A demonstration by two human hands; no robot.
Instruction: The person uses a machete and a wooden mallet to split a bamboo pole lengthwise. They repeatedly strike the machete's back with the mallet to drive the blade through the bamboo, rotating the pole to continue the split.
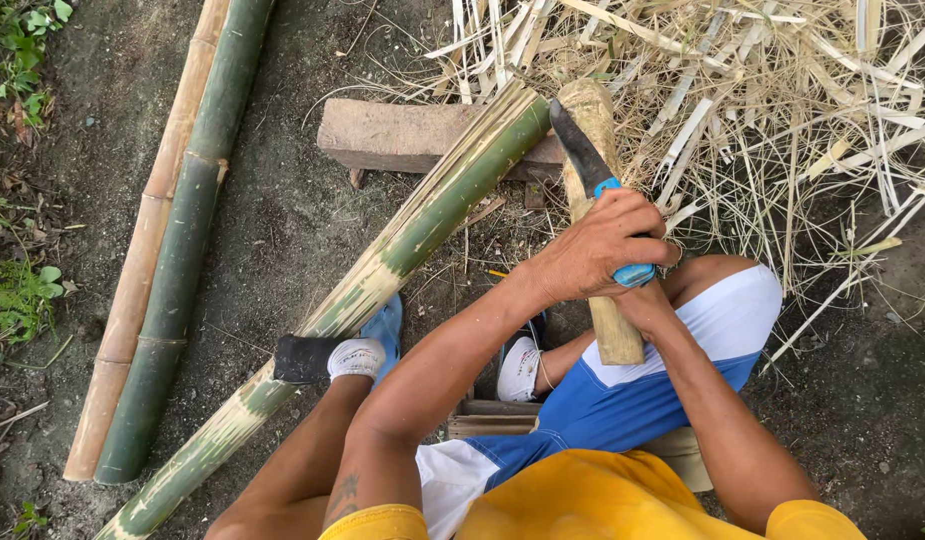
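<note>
Fingers of the left hand (597,245) clench a blue-handled knife (592,175) at centre frame; the right hand (642,300), mostly hidden, grasps a wooden club (604,250). Green bamboo pole (382,270) crosses a brick (402,135); straw (762,110) upper right.

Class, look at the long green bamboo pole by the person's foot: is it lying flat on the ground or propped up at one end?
Propped up. The green bamboo pole has its far end resting on a wooden block, while its near end runs down to the dirt.

Dark-bladed knife with blue handle (594,180), upper centre, angled across pale cut bamboo stick (600,220), gripped upright.
</note>
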